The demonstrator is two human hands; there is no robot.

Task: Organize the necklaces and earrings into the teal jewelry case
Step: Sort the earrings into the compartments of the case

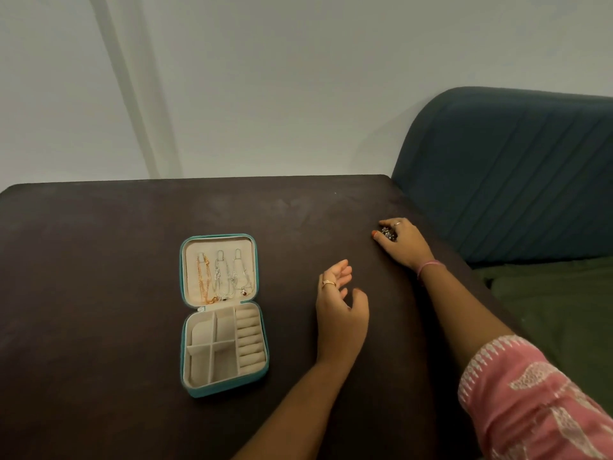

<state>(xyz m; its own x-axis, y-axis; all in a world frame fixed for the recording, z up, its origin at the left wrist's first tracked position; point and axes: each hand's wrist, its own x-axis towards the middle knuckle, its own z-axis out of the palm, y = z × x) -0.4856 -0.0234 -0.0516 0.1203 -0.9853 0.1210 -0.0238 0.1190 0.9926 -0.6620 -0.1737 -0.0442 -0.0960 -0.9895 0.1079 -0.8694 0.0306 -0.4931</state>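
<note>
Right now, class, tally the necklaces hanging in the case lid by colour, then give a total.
Gold necklace: 1
Silver necklaces: 2
Total: 3
All hang in the case lid.

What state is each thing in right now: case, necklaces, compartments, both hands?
Teal jewelry case: open, flat on table.
Necklaces: three hung in lid.
Compartments: empty.
Earrings: gripped in right hand.
Left hand: open, holding nothing.
</note>
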